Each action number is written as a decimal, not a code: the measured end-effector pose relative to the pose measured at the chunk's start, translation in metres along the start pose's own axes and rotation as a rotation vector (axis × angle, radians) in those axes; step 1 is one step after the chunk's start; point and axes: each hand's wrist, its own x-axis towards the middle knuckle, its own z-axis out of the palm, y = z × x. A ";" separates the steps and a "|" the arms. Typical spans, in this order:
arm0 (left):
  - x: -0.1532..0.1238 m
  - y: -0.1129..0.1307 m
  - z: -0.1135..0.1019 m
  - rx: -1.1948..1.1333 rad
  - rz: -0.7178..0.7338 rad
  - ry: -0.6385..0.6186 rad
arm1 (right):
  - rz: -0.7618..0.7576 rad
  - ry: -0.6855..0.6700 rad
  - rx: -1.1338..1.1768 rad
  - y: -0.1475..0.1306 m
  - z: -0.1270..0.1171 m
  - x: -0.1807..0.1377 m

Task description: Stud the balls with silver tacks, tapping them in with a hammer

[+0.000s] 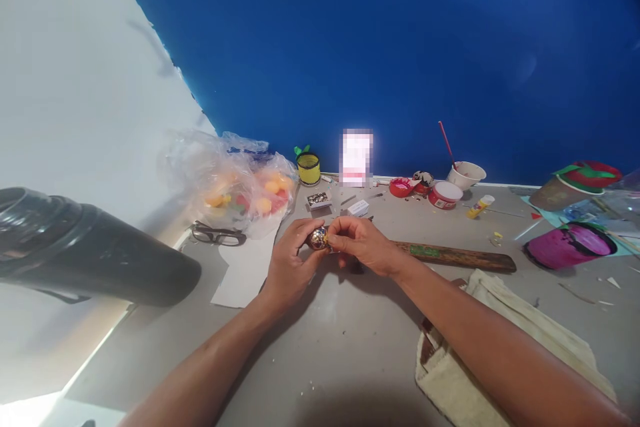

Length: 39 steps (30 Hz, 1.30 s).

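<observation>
My left hand [294,255] is closed around a small shiny metallic ball [319,237], held between thumb and fingers above the grey table. My right hand [361,245] meets it from the right, with thumb and forefinger pinched together at the ball's right side. A tiny yellowish bit shows at those fingertips, too small to name. Just beyond the hands are an open small box [319,201] of shiny pieces and a little white box [358,207]. Behind my right hand lies a flat dark wooden strip [460,257] with a green patch.
A large dark cylinder [100,247] is at the left, near eyeglasses [219,235] and a clear plastic bag [240,180] of colourful items. At the right are a pink cup [570,245], a glue stick [481,206], a white cup [467,175] and a beige cloth [520,347].
</observation>
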 end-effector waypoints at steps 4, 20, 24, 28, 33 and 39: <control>-0.003 0.001 0.000 0.081 0.030 0.051 | -0.019 0.002 0.027 0.000 0.004 -0.001; -0.005 0.004 0.006 0.240 0.234 0.198 | -0.028 0.061 -0.016 -0.007 0.015 -0.003; -0.003 0.007 0.007 0.114 0.101 0.185 | -0.043 0.059 0.031 -0.003 0.013 -0.003; -0.002 0.012 0.008 -0.090 -0.131 0.114 | -0.077 0.062 0.142 0.001 0.009 -0.001; -0.002 0.011 0.009 -0.211 -0.209 0.092 | -0.049 0.132 0.152 0.001 0.009 -0.001; -0.002 0.009 0.011 -0.200 -0.182 0.075 | -0.061 0.180 0.045 0.001 0.012 -0.001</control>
